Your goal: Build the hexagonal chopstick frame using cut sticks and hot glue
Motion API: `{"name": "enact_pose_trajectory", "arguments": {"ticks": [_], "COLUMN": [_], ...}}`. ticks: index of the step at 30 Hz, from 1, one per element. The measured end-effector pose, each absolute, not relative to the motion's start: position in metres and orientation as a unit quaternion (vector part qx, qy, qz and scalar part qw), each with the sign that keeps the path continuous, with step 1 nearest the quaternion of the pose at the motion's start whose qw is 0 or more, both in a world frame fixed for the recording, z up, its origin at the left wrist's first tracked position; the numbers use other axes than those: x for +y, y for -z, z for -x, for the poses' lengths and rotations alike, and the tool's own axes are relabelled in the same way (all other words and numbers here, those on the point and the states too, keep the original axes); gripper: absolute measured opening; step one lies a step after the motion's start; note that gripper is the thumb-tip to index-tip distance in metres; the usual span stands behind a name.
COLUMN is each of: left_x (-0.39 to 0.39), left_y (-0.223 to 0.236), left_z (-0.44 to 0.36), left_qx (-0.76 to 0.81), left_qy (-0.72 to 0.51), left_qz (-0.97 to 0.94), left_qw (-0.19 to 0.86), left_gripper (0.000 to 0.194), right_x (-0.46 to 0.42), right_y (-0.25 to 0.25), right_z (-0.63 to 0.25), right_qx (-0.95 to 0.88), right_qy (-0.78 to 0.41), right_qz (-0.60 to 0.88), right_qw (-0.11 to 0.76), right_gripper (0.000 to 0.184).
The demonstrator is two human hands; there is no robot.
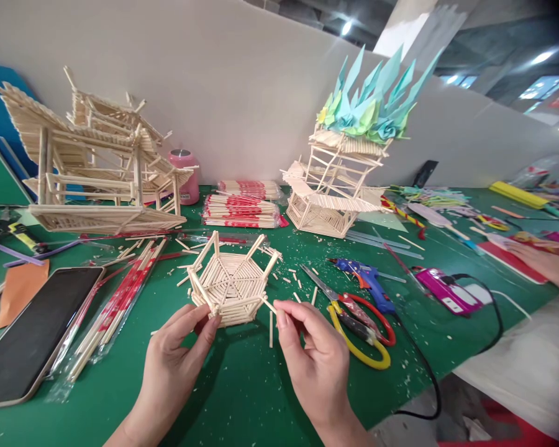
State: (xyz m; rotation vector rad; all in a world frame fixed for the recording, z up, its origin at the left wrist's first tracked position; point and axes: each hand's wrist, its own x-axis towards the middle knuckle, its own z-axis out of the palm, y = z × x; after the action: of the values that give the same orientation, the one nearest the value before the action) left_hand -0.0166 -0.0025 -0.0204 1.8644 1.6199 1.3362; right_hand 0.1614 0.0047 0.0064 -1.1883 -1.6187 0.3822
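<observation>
In front of me on the green table is a small wooden-stick frame (pixel 230 282), many-sided, with a web-like floor of thin sticks and short posts standing at its corners. My left hand (pixel 179 347) pinches its near left corner between thumb and fingertips. Between the thumb and forefinger of my right hand (pixel 312 354) is a short wooden stick (pixel 269 305), its far end at the frame's near right corner. Whether that end is fixed there I cannot tell. Another loose stick (pixel 271 329) lies on the table just below.
Scissors (pixel 361 326) and a blue glue gun (pixel 366 279) lie to the right, near a pink power strip (pixel 447 292). At left are a phone (pixel 40 329) and bagged sticks (pixel 121 298). Stick buildings (pixel 107 161) stand behind. Another person's hand (pixel 535 254) rests at far right.
</observation>
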Motion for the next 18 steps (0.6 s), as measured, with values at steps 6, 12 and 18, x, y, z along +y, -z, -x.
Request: {"name": "enact_pose_trajectory", "arguments": {"ticks": [6,12,18], "left_x": [-0.002,-0.003,-0.001], "left_y": [0.019,0.019,0.018], "left_z": [0.015,0.015,0.013], "left_qx": [0.569,0.569,0.579], "left_qy": [-0.476,-0.48,-0.481], "left_qz": [-0.649,-0.645,-0.634], "left_qw": [0.169,0.17,0.175], "left_gripper": [0.013,0.014,0.016], "right_x": [0.006,0.002,0.004], "right_y": [-0.005,0.0,0.013], "right_z": [-0.159,-0.161,-0.162], "right_qx": [-0.682,-0.664,-0.637], "right_qy": [-0.133,-0.168,-0.222], "right_qz": [0.502,0.512,0.533], "right_qw": [0.515,0.519,0.511], "right_gripper": [0.013,0.013,0.015]}}
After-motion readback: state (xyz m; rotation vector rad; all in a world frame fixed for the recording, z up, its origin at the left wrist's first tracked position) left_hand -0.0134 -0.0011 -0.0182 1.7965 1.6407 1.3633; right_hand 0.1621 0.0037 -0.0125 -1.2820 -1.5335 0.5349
